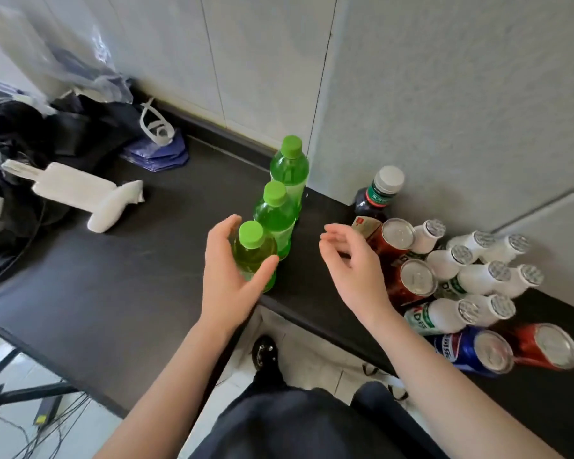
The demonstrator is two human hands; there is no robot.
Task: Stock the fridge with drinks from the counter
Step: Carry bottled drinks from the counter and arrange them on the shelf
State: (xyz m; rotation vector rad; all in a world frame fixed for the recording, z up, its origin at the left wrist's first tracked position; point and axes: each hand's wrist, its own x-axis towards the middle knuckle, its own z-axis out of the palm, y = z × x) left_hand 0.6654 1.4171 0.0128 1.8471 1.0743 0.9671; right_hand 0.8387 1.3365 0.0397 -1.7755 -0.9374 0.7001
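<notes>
Down at the counter (pixel 130 276) edge, left hand (pixel 227 276) is curled round the nearest green bottle (pixel 254 256), standing upright, cap up; right hand (pixel 352 263) hovers loose and empty just beside it.

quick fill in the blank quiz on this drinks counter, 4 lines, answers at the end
1. The left hand curls round the nearest green bottle, one of ___ standing in a row.
2. The right hand holds ___.
3. The can next to the blue can is ___.
4. The dark bottle by the wall has a ___ cap.

Missing words: three; nothing; red; white.
</notes>
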